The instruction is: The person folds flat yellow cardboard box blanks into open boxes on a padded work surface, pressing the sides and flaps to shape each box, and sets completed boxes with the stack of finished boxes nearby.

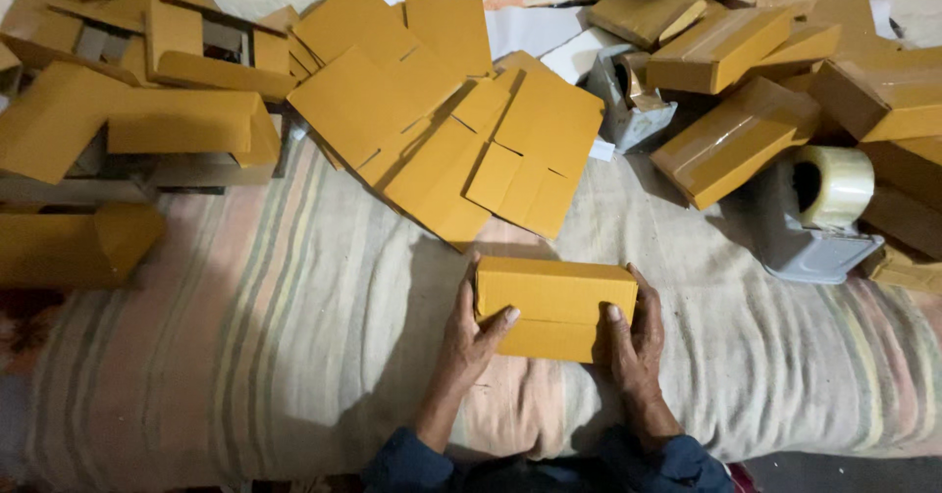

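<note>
A small folded yellow-brown cardboard box (pixel 554 302) rests on the striped cloth (pixel 294 346) in front of me. My left hand (pixel 469 338) grips its left end, thumb pressed on the front flap. My right hand (pixel 633 341) grips its right end, thumb likewise on the front face. Both sleeves are dark blue.
Flat unfolded box blanks (pixel 442 110) lie in a heap beyond the box. Taped finished boxes (pixel 736 140) pile up at the right. A grey tape dispenser (pixel 819 213) with a clear roll stands at the right. More folded boxes (pixel 128 120) sit at the left.
</note>
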The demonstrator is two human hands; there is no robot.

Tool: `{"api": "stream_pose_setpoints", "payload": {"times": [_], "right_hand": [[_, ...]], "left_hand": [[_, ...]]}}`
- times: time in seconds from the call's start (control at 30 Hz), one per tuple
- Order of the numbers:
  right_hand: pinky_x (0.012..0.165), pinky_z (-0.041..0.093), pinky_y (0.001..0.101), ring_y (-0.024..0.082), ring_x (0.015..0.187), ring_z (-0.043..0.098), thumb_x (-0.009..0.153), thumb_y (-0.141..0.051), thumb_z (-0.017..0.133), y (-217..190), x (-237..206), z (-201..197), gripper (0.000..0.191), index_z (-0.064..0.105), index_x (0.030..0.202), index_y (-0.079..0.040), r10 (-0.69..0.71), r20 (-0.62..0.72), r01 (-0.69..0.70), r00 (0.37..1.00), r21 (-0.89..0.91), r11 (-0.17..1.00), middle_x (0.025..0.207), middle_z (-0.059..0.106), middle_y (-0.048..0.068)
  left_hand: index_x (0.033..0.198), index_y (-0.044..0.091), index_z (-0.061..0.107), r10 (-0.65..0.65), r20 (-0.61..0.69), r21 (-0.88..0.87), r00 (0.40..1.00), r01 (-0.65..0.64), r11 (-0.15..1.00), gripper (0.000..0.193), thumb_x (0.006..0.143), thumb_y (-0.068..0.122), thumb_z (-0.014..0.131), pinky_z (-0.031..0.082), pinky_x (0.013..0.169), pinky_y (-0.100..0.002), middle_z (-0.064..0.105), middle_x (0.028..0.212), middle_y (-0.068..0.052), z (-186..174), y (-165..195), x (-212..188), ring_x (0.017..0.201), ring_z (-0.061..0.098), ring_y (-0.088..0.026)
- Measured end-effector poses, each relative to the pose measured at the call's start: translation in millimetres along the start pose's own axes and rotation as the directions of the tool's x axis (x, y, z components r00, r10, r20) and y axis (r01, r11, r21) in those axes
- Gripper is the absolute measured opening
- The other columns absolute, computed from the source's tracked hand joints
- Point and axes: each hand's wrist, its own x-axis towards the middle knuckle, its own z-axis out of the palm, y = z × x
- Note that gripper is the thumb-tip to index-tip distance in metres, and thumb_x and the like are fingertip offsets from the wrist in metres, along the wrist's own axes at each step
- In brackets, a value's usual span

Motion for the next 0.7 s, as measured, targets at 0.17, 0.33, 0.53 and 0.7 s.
{"api": "stream_pose_setpoints", "payload": {"times": [0.17, 0.33, 0.53, 0.7], "right_hand": [[0.103, 0.049, 0.0365, 0.024, 0.121, 0.062, 0.096, -0.021, 0.065, -12.5, 7.9, 5.7, 0.062, 0.044, 0.149, 0.004, 0.128, 0.038, -0.13, 0.991, 0.048, 0.99, 0.132, 0.064, 0.017], [0.083, 0.061, 0.0373, 0.025, 0.103, 0.07, 0.072, -0.023, 0.085, -23.9, 13.1, 23.4, 0.09, 0.039, 0.145, 0.004, 0.227, 0.098, -0.236, 0.969, 0.087, 0.968, 0.12, 0.067, 0.019], [0.075, 0.059, 0.0386, 0.028, 0.093, 0.073, 0.085, -0.022, 0.071, 1.3, 10.4, 32.9, 0.07, 0.045, 0.148, -0.001, 0.466, 0.056, -0.462, 0.883, -0.07, 0.884, 0.111, 0.074, 0.019], [0.094, 0.052, 0.0326, 0.025, 0.108, 0.067, 0.103, -0.031, 0.05, 42.0, 3.8, 31.4, 0.053, 0.054, 0.143, 0.004, 0.346, -0.012, -0.346, 0.938, -0.003, 0.938, 0.121, 0.071, 0.018]], "left_hand": [[0.161, 0.001, 0.023, 0.088, -0.095, 0.041, 0.992, -0.085, 0.996, 0.089, 0.093, 0.024, 0.076, 0.043, 0.114, -0.04, 0.042, 0.158, -0.021, 7.9, -21.2, -4.6, 0.143, 0.047, -0.03], [0.157, -0.001, 0.026, 0.132, -0.165, 0.187, 0.977, -0.1, 0.977, 0.094, 0.086, 0.025, 0.083, 0.044, 0.112, -0.04, 0.045, 0.152, -0.022, 9.6, -43.6, -0.8, 0.139, 0.05, -0.031], [0.157, 0.004, 0.028, -0.147, -0.241, -0.109, 0.959, 0.124, 0.986, 0.09, 0.086, 0.03, 0.077, 0.048, 0.108, -0.038, 0.044, 0.153, -0.016, 12.2, -48.3, 3.9, 0.137, 0.05, -0.026], [0.157, 0.001, 0.034, -0.112, -0.177, -0.209, 0.978, 0.074, 0.975, 0.079, 0.094, 0.032, 0.071, 0.048, 0.108, -0.037, 0.055, 0.146, -0.02, 1.6, -43.4, -6.2, 0.132, 0.055, -0.027]]}}
